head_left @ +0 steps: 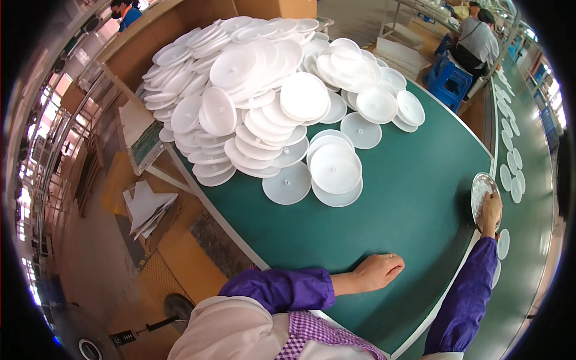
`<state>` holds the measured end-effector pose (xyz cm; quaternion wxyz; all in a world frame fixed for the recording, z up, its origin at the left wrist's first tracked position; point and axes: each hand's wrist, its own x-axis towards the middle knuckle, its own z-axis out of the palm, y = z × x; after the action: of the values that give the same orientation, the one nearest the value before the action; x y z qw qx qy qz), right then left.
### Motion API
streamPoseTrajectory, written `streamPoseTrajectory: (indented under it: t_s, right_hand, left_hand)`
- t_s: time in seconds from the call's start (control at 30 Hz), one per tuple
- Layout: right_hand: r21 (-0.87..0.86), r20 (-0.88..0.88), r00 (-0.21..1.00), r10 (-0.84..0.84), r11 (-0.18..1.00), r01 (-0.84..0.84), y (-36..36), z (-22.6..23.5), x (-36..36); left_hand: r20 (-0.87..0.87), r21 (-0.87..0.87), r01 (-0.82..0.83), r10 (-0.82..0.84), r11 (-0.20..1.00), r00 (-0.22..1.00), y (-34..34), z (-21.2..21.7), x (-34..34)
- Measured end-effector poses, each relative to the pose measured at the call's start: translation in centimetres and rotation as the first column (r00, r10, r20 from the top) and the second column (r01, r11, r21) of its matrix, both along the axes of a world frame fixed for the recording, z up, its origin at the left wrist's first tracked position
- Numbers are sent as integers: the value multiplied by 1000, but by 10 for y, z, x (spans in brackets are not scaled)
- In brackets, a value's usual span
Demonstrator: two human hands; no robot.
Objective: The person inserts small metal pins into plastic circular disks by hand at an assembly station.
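Note:
My left hand (379,272) rests over the near part of the green table (414,198). Its fingers are curled together, and whatever they may hold is hidden. At the table's right edge my right hand (492,211) reaches into a round metal bowl (474,182) of small whitish pieces. The right fingers are bent and pressed together among the pieces, their tips hidden. Beyond my left hand lie round white plastic discs (336,168), a few overlapping. A single disc (287,183) beside them shows a small raised stub at its centre.
A large heap of white discs (234,66) covers the table's far left. Along the right runs a green conveyor belt (528,210) carrying scattered discs (505,177). A person (478,42) sits by a blue stool (448,81) at the far right. Cardboard (180,249) lies left of the table.

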<state>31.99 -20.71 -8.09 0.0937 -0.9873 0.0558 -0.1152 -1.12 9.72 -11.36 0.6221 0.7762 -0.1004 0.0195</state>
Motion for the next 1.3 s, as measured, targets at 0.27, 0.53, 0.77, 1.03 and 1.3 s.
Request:
streamPoseTrajectory:
  t_s: [0.27,0.53,0.77,1.03,1.3]
  right_hand:
    - [461,95,957,-273,864,201,-81,-9,48]
    - [569,-47,995,88,-816,99,-10,14,-23]
    - [264,-49,926,374,-889,373,63,-2,-130]
    - [464,-96,900,426,-780,419,147,-11,-237]
    - [513,-247,898,365,-737,440,153,1,-311]
  left_hand:
    - [9,-1,58,-58,998,998,-5,-2,7]
    - [21,-5,13,-13,1000,1000,11,0,6]
    - [521,29,-439,361,898,773,75,46,36]
    - [448,661,-604,411,445,794,221,24,129]
    - [88,754,-353,448,554,890,188,35,117]
